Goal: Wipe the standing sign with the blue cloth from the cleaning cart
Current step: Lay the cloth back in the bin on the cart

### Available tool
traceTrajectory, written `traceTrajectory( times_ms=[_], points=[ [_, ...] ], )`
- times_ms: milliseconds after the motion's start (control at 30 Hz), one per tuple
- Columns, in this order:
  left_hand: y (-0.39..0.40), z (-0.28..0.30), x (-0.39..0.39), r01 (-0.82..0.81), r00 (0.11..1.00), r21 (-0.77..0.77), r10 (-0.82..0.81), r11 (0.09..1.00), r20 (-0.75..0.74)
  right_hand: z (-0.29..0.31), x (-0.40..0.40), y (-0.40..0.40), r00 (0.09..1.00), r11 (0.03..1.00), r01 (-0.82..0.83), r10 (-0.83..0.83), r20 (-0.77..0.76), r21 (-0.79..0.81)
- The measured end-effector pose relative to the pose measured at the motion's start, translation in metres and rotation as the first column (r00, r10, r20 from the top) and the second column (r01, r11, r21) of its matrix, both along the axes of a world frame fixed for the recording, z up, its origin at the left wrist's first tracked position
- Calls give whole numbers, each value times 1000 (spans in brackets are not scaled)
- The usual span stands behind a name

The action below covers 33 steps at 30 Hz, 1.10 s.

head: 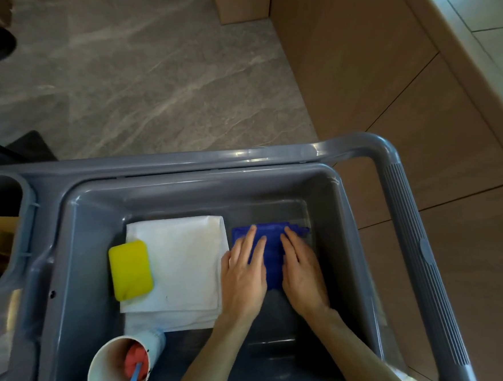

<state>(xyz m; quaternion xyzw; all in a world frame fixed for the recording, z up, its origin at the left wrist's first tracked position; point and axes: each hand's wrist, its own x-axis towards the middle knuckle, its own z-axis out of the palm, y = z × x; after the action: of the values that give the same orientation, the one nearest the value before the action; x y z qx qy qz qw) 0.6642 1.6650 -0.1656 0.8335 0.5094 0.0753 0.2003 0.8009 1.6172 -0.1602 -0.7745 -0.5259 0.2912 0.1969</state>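
A folded blue cloth lies flat on the floor of the grey cleaning cart's top tray, at its right side. My left hand rests palm down on the cloth's left part with straight fingers. My right hand lies flat on its right part, fingers also straight. Both hands cover much of the cloth. At the far left, a black pole and flat base on the floor could belong to the standing sign; I cannot tell.
Left of the cloth lies a folded white cloth with a yellow sponge on its left edge. A white cup holding a red-headed brush lies at the tray's near left. The cart handle runs along the right, beside a wooden wall.
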Motion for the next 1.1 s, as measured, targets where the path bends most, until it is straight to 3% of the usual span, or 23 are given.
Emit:
traceTrajectory(
  times_ms=[100, 167, 300, 633, 700, 833, 967, 1100],
  points=[
    [7, -14, 6, 62, 994, -63, -68, 996, -87, -17, 1, 3, 968, 975, -148, 176, 176, -163],
    [8, -28, -1, 60, 983, -110, -77, 992, -165, -27, 2, 3, 954, 961, -160, 209, 213, -227],
    [6, -40, -18, 48, 980, -58, -58, 997, -193, -38, 6, -1, 915, 950, -164, 247, 320, -266],
    [10, -39, -25, 102, 980, -81, -114, 991, -160, -28, 14, 0, 931, 923, -210, 290, 223, -322],
    [11, -32, -27, 79, 994, -95, -86, 992, -71, -17, 16, 1, 956, 934, -214, 260, 134, -287],
    [5, -9, -28, -158, 972, -142, 179, 977, 152, 10, 11, -1, 994, 994, -57, 65, 88, -91],
    [-5, 9, -31, -93, 992, 11, 92, 996, 83, 29, 3, -12, 981, 997, -67, 56, 184, 50],
    [-13, 17, -32, -67, 998, -22, 66, 998, -20, 38, 1, -19, 970, 989, -150, 150, 191, -11]
  ],
)
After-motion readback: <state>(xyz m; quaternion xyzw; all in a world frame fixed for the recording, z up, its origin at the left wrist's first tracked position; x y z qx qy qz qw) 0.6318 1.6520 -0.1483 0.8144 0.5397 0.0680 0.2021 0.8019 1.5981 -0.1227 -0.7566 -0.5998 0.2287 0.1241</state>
